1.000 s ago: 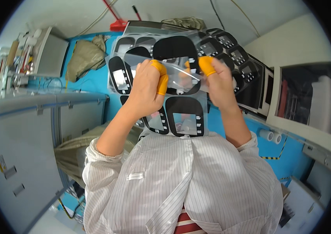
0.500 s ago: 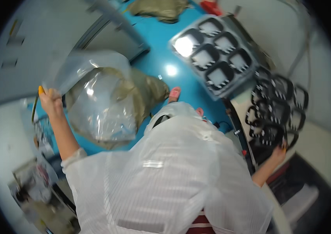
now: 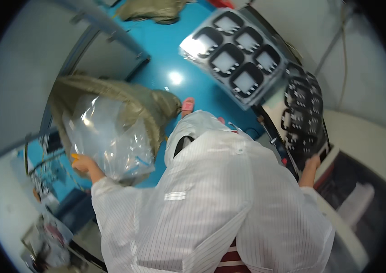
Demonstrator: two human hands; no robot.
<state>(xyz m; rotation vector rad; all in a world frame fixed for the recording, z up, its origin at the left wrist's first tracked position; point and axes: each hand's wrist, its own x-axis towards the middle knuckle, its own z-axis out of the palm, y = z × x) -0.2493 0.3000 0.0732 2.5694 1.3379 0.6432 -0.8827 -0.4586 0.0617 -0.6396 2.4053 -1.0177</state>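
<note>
Left hand (image 3: 82,163) out at nine o'clock, closed on the edge of a clear plastic bag (image 3: 104,139); bag held up and over the mouth of an olive-green sack (image 3: 124,102), seemingly so that it drops inside rather than onto the blue floor (image 3: 188,63). Right hand (image 3: 312,162) at three o'clock, resting against the lower edge of a stack of black moulded trays (image 3: 304,120), probably steadying it; fingers hidden behind the edge, so impossible to tell whether clasped or merely pressed. Another black tray with six pockets, wrapped in film (image 3: 235,57), lying at one o'clock, well apart from both hands. White striped coat filling the lower middle; pink slipper (image 3: 187,105) just beside the sack.
</note>
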